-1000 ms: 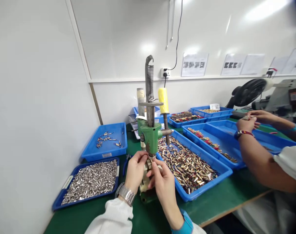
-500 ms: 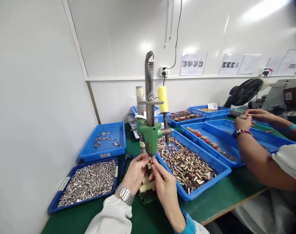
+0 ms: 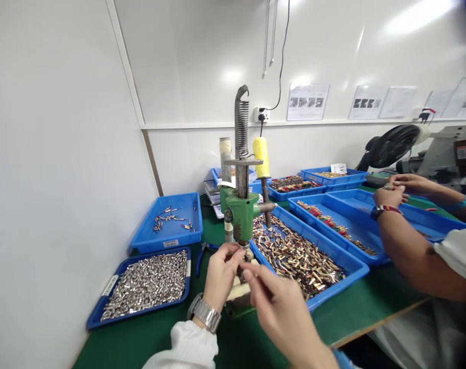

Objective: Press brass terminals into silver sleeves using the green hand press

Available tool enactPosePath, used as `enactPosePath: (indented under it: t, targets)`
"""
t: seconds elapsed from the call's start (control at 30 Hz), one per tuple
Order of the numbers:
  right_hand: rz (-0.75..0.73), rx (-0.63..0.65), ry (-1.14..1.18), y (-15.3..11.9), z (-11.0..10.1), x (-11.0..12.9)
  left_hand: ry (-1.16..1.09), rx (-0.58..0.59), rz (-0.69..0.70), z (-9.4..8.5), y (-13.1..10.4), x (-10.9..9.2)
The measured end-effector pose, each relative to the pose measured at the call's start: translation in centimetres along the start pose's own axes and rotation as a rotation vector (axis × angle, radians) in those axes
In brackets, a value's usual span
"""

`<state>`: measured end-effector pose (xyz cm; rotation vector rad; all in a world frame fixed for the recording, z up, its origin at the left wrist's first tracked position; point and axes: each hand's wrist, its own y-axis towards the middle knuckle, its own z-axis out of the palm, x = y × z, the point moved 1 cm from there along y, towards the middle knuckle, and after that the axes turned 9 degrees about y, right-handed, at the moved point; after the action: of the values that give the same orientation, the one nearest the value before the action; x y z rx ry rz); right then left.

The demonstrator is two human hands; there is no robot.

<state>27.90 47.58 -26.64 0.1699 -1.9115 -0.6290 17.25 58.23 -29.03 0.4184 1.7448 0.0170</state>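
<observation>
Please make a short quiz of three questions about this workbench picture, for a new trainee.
1. True or false: the left hand is at the foot of the green press.
2. Which tray holds silver pieces? A) the near left tray B) the tray to the right of the press C) the far tray by the fan
3. Fill in: the handle of the press has a ____ grip.

Key: 1. True. 2. A. 3. Yellow.
</observation>
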Motion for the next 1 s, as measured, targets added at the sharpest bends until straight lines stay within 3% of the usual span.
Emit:
enactPosePath:
  t: [0.07,0.17,0.3,0.37,0.47,0.57,0.83,0.93,1.0]
  targets:
    - [-0.082,-0.085,0.034,2.7,-2.0,2.8,0.12,-0.061,0.067,0.2,-0.2,0.1]
    - [-0.265,-0.305,0.086,9.2,-4.8,6.3,0.248,-0.154,0.168,0.6,-0.6,0.2]
    - [-0.514,-0.498,0.096,20.0,-7.3,7.6,0.304,-0.234,0.252,0.9,-1.0,0.1]
    - [-0.528,-0.495,0.082,24.9,-7.8,6.5,0.339,-0.256,0.27,1.0,-1.1,0.0]
    - [-0.318,-0.293,0.198,29.4,-7.6,4.1,0.374,-0.282,0.274,1.0,-1.2,-0.1]
    - [-0.147,-0.137,0.447,29.6,-6.8,2.9,0.391,-0.31,0.276,1.1,-1.2,0.0]
    - [-0.338,-0.345,0.569,22.8,-7.0,5.9,0.4,-0.306,0.258,1.0,-1.0,-0.2]
    - [-0.384,-0.377,0.62,21.8,-7.1,6.4,0.399,-0.264,0.23,0.5,-0.8,-0.4]
    - [-0.377,-0.33,0.649,22.0,-7.2,6.3,0.386,-0.224,0.221,0.3,-0.9,-0.4]
